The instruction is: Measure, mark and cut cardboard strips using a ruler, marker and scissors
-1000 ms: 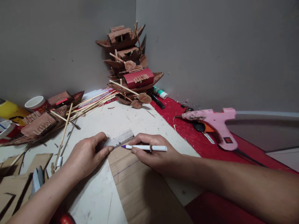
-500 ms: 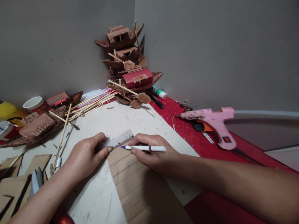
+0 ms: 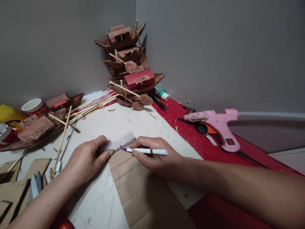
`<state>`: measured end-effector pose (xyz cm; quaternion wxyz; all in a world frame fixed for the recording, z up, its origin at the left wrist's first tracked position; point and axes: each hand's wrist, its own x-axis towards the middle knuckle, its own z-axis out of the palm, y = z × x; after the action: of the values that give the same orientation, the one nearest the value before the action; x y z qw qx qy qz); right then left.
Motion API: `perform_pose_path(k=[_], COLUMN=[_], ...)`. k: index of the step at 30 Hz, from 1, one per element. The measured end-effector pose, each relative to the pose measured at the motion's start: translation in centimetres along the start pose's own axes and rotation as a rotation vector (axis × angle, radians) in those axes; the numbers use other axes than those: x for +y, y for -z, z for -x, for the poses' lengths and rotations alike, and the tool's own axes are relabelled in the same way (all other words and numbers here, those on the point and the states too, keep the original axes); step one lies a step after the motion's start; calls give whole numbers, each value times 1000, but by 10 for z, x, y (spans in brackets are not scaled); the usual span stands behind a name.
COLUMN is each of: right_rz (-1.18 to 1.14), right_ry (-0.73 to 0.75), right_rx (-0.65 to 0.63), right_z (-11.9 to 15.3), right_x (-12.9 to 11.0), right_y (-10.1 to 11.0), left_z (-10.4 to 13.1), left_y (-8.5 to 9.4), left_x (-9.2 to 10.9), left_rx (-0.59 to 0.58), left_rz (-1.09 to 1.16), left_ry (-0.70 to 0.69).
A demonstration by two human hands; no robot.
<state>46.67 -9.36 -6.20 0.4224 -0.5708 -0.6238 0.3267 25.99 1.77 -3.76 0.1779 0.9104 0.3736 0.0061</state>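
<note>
A strip of brown cardboard (image 3: 133, 190) lies on the white board (image 3: 105, 127), with a purple line drawn across it. Along its far edge lies a clear ruler (image 3: 124, 140). My left hand (image 3: 89, 159) pinches the ruler's left end between thumb and fingers, the thumb at the cardboard's corner. In my right hand (image 3: 157, 156) is a white felt-tip pen (image 3: 157, 152) with a purple tip. Its tip points left, close to the ruler's near edge; whether it touches the cardboard I cannot tell. My right fingertips are near the ruler's right end.
Several model boats (image 3: 140, 81) are stacked in the corner. Thin wooden sticks (image 3: 95, 106) and another boat (image 3: 38, 127) lie left. A pink glue gun (image 3: 221, 127) with a cord rests on the red surface (image 3: 171, 117). Scissors (image 3: 35, 184) and cardboard pieces (image 3: 11, 194) are at lower left.
The pen tip has shifted very slightly left along the ruler's edge. The whole view has moved a little; both hands keep the same hold.
</note>
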Motion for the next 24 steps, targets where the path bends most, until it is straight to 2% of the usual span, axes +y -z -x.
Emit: perform_pose_path(k=[11, 14, 19, 24], right_rz=[10, -24, -89, -94], right_ry=[-35, -65, -163, -184], right_rx=[12, 75, 251, 306], right_z=[0, 2, 4, 3], right_x=[-3, -6, -8, -9], right_y=[2, 6, 12, 15], left_z=[0, 0, -1, -1], left_y=[-1, -1, 0, 1], left_x=[0, 0, 1, 1], left_rx=[5, 7, 4, -5], left_rz=[-18, -23, -26, -36], left_ry=[-12, -15, 6, 25])
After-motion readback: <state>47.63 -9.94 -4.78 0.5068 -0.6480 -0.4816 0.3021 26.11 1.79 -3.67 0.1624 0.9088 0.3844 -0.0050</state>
